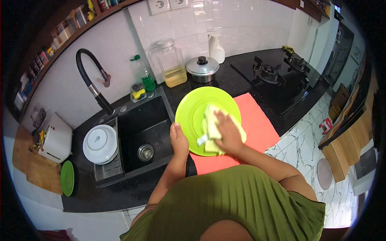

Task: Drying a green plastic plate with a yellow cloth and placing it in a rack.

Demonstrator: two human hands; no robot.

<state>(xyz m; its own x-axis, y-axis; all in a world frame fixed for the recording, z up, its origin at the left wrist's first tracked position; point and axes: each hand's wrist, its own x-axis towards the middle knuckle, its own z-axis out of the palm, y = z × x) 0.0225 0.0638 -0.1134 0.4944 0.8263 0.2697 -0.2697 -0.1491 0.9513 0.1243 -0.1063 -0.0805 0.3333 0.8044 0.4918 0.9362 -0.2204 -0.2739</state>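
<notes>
A lime-green plate (193,105) is held over a coral-red cloth or mat (259,120) on the black counter. My left hand (180,139) grips the plate's left rim, thumb on top. With its fingers spread, my right hand (227,131) presses a folded pale yellow cloth (213,128) against the plate's inner face. A small white tag shows at the cloth's left edge. The fingertips of my left hand under the plate are hidden.
Left of the plate is a black sink (144,126) with a curved black faucet (87,75). White plates (99,143) are stacked upside down beside the basin. Behind stand a lidded pot (202,69), a glass jar (172,66) and a spray bottle (216,49); a gas hob (271,78) lies right.
</notes>
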